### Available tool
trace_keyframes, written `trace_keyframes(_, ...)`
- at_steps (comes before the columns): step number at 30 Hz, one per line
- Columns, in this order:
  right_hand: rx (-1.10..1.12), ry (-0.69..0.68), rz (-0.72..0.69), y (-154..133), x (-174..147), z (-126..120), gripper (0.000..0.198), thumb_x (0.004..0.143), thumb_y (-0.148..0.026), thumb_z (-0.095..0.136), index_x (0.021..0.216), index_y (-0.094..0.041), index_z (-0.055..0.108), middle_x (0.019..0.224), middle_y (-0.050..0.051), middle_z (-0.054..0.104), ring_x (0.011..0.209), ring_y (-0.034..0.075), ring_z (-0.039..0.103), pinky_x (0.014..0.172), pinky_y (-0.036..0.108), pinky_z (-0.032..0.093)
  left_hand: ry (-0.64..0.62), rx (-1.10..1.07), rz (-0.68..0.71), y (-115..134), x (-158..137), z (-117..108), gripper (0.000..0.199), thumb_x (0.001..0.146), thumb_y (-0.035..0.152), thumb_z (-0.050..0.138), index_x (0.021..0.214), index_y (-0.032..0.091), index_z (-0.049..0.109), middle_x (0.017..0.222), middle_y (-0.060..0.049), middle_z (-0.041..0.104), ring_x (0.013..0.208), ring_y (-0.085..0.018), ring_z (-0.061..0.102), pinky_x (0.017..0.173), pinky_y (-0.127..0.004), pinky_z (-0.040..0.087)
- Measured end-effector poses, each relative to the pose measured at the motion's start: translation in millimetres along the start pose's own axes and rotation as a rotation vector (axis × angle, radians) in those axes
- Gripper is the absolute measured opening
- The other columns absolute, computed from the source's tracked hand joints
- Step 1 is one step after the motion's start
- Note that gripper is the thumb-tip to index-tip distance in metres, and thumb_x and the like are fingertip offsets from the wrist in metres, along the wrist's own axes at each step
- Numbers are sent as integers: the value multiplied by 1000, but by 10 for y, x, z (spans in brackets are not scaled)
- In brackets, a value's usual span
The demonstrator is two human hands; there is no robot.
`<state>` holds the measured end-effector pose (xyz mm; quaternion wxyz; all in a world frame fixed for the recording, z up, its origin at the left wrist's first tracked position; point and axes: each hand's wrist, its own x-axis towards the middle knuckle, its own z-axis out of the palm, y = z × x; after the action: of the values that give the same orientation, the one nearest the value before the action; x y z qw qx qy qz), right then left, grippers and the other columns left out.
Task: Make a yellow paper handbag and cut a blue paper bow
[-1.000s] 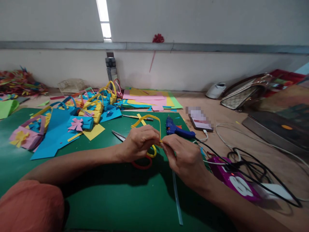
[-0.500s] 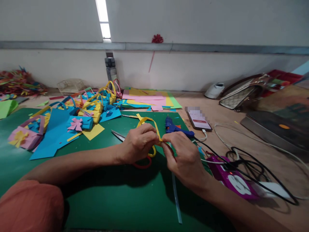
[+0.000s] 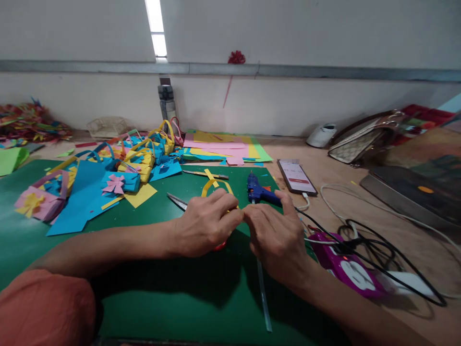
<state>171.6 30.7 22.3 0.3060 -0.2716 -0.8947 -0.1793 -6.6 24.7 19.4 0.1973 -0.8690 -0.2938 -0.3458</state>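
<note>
My left hand [image 3: 207,223] is closed, its thumb and fingers pinching a yellow paper strip [image 3: 204,189] bent into a loop; the hand hides most of the strip. The fingertips of my right hand [image 3: 277,235] meet those of the left at the strip's end, pressed together, and cover what lies between them. Just behind the right hand rests a blue glue gun [image 3: 258,192], with a long clear glue stick [image 3: 264,302] trailing out under the hand. Scissors [image 3: 176,201] lie partly beneath my left hand, a bit of red handle showing.
Small paper baskets [image 3: 120,182] in several colours crowd the left of the green mat [image 3: 162,298]. Coloured paper sheets [image 3: 216,142] lie at the back. On the right are a phone [image 3: 297,177], a purple power strip [image 3: 345,264] with tangled cables, and a handbag [image 3: 351,144].
My right hand has turned over, knuckles now upward and its fingers bent down against the left fingertips. The yellow loop has dropped lower and is more hidden behind my left hand.
</note>
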Motion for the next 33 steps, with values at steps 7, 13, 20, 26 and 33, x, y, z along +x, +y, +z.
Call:
trace_keyframes(7,19,38,41,-16,26,43,19,81,-3,39,79,-17,51,68,3,65,63,15,59,97,47,32,-63,81,14,29,25,-55,23,91,11,32,83,14,53,77,-6,59,70,-16,52,56,-25,44)
trace_keyframes(13,67,45,96,-13,33,81,14,84,-6,42,79,-17,50,67,1,63,61,13,57,99,48,27,-114,145,-78,43,27,-41,15,87,12,38,87,15,52,82,-6,60,72,-19,55,48,-26,39)
trace_keyframes(20,76,101,86,4,20,123,13,85,-6,43,79,-17,48,68,1,63,62,14,59,98,48,28,-133,114,-97,-5,27,-41,16,85,10,40,82,19,53,78,-3,57,68,-16,52,43,-25,30)
trace_keyframes(26,133,107,70,38,44,115,13,83,-5,45,83,-15,53,77,5,67,73,18,64,97,49,28,-45,60,-58,-32,29,-32,17,85,8,39,81,17,53,78,-3,58,68,-15,50,51,-25,38)
trace_keyframes(33,120,95,25,27,24,63,14,79,-5,45,79,-14,56,74,6,67,75,20,65,98,53,25,-79,61,-35,4,22,-45,16,85,8,38,80,17,51,77,-3,58,69,-16,51,47,-25,36)
